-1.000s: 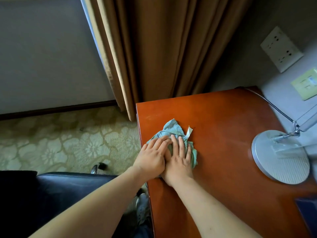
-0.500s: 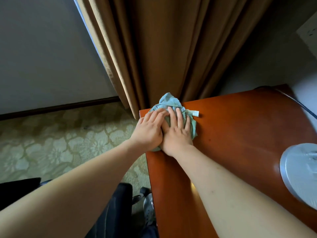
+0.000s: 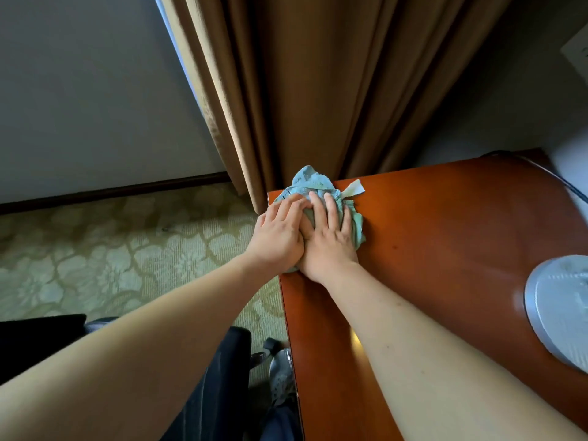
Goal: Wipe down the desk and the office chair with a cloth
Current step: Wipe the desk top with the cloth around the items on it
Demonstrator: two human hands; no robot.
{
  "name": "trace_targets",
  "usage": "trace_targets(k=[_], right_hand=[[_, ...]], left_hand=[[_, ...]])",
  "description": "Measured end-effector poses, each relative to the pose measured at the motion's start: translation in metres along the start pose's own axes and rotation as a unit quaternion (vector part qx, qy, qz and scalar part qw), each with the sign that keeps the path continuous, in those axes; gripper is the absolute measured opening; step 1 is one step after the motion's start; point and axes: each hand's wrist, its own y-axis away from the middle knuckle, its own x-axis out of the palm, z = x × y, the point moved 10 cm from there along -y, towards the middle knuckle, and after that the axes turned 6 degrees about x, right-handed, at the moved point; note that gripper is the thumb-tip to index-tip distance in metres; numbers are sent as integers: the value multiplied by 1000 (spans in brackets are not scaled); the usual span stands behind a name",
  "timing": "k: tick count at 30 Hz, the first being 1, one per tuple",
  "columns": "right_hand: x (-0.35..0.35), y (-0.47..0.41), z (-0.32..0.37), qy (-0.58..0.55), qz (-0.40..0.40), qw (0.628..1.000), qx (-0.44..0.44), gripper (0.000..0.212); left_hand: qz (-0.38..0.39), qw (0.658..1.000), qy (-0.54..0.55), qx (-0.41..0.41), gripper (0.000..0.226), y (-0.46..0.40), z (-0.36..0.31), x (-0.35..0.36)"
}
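cloth (image 3: 313,183) reached desk (image 3: 445,237) corner (hands flat).

Both bare arms reach forward, nearly straight. The left hand (image 3: 278,232) and right hand (image 3: 327,241) lie flat side by side at the desk's (image 3: 445,237) far left corner, fingers extended, the left partly overlapping the right.

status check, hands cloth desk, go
Left hand and right hand flat on cloth, side by side. Cloth at desk's far left corner, against curtain. Lamp base off right.

Lamp base (image 3: 560,313) cut off right (cloth (image 3: 310,181) mostly under hands).
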Motion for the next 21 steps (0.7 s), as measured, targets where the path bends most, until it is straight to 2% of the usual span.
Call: trace_targets(k=[4, 9, 13, 21], right_hand=[[18, 51, 11, 8, 11, 1000, -19, 97], [39, 115, 12, 18, 25, 999, -18, 99], [56, 156, 10, 33, 33, 999, -6, 100], [59, 163, 9, 27, 22, 999, 4, 95]], left_hand=[[10, 1000, 17, -12, 61, 55, -11, 10], [28, 999, 26, 1, 53, 113, -38, 26], [30, 999, 27, 2, 58, 151, -54, 37], [27, 998, 23, 49, 56, 158, -62, 30]])
